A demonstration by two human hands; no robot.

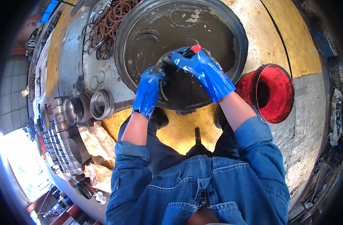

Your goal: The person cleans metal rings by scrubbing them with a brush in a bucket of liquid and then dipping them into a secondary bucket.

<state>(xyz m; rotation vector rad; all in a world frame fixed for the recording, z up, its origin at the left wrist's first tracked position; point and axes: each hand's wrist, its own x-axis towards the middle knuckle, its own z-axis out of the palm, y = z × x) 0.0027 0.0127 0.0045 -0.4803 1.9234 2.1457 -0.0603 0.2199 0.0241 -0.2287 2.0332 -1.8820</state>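
Observation:
Both my hands wear blue rubber gloves and work over a wide, dark round basin [121,56] of murky brown liquid. My left hand [149,84] is closed on the near left side of a wet, dark metal ring [163,64], tilted above the liquid. In my right hand [201,69] is a tool with a black, red-ended handle [189,51], held against the ring; its working end is hidden by the glove. Part of another ring [146,34] shows in the liquid farther off.
Brown rings [111,22] lie heaped left of the basin. Bright metal rings [102,105] and several stacked metal cylinders [60,127] stand nearer, beside crumpled brown paper [98,140]. A red bucket [278,99] lies tipped at the right, close to my right forearm. My legs straddle the basin's near side.

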